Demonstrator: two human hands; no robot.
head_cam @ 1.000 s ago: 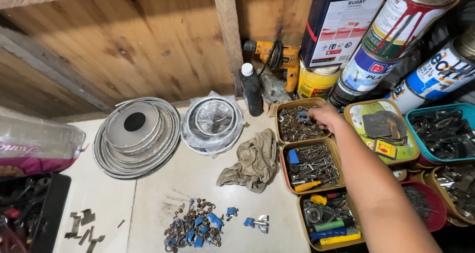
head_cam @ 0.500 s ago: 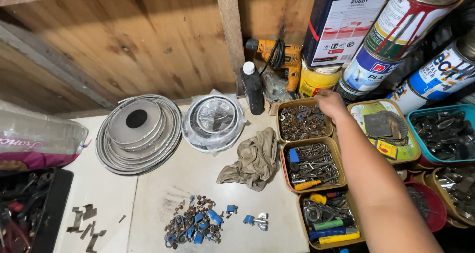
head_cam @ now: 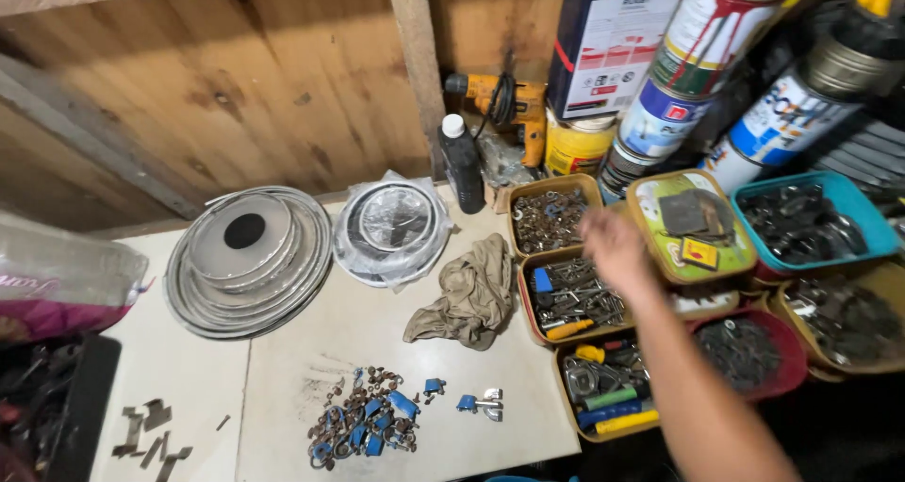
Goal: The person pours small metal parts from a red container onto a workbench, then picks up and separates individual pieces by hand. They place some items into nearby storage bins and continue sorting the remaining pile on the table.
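My right hand [head_cam: 613, 246] hovers, blurred by motion, over the edge between two brown trays: a far one of small rusty parts [head_cam: 550, 220] and a nearer one of bolts and a blue-handled tool [head_cam: 568, 298]. Its fingers are too smeared to show whether anything is in them. My forearm runs down to the lower right, across a tray of screwdrivers [head_cam: 603, 392]. My left hand is out of view. A pile of blue and rusty small parts [head_cam: 368, 421] lies on the white table [head_cam: 311, 341] near its front edge.
A crumpled tan rag [head_cam: 468, 294] lies left of the trays. Stacked metal discs [head_cam: 247, 256] and plastic-wrapped discs [head_cam: 391, 228] sit at the back. A black bottle [head_cam: 462, 162], an orange drill [head_cam: 504, 100] and paint cans [head_cam: 660, 114] line the wooden wall. More trays [head_cam: 801, 223] fill the right.
My right hand has pulled back from the far tray of rusty parts toward me and now sits over the boundary with the second tray. The view has shifted slightly.
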